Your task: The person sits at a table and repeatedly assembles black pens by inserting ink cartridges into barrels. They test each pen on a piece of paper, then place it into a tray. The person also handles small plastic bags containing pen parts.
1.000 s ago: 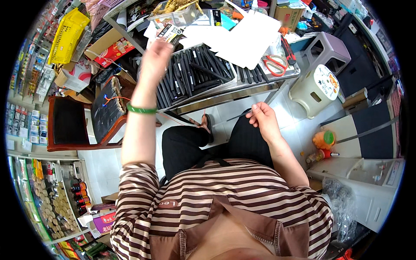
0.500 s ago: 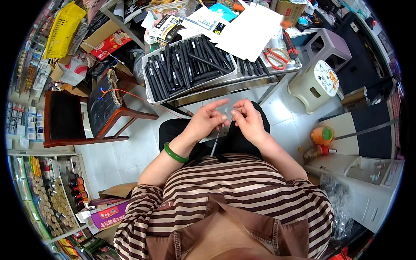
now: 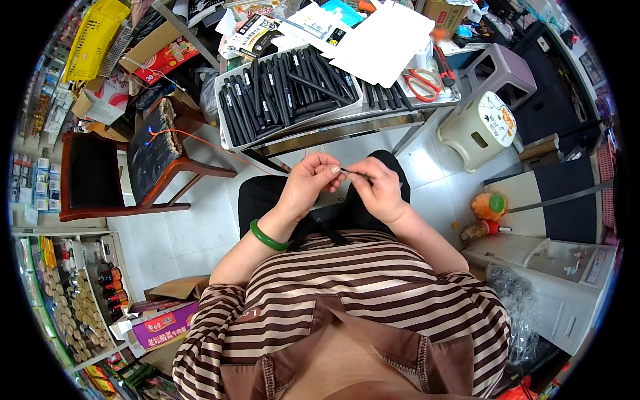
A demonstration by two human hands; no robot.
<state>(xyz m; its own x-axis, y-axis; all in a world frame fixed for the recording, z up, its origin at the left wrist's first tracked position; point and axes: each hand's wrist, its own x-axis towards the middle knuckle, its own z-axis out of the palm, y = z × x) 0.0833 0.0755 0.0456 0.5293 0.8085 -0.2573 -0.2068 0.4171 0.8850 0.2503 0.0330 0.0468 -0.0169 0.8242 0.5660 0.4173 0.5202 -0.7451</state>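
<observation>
My left hand (image 3: 311,183), with a green bangle (image 3: 269,236) on its wrist, is closed in a pinch above my lap; what its fingertips hold is too small to make out. Close beside it, my right hand (image 3: 381,188) grips a slim black pen-like piece (image 3: 359,175), its end pointing at the left fingertips. Beyond both hands, a white tray (image 3: 223,125) heaped with black pens (image 3: 273,90) stands on a metal table. Several loose black pens (image 3: 387,98) lie to the tray's right.
White sheets (image 3: 383,43) and red-handled scissors (image 3: 424,85) lie on the table. A cream stool (image 3: 480,133) and a purple stool (image 3: 503,73) stand to the right. On the left are a worn wooden chair (image 3: 93,177), an orange cord (image 3: 213,143) and shelves of goods.
My hands have come together, and a black pen-like piece now shows in the right fingers. The left fingers have curled in. A thin rod seen below the left hand no longer shows.
</observation>
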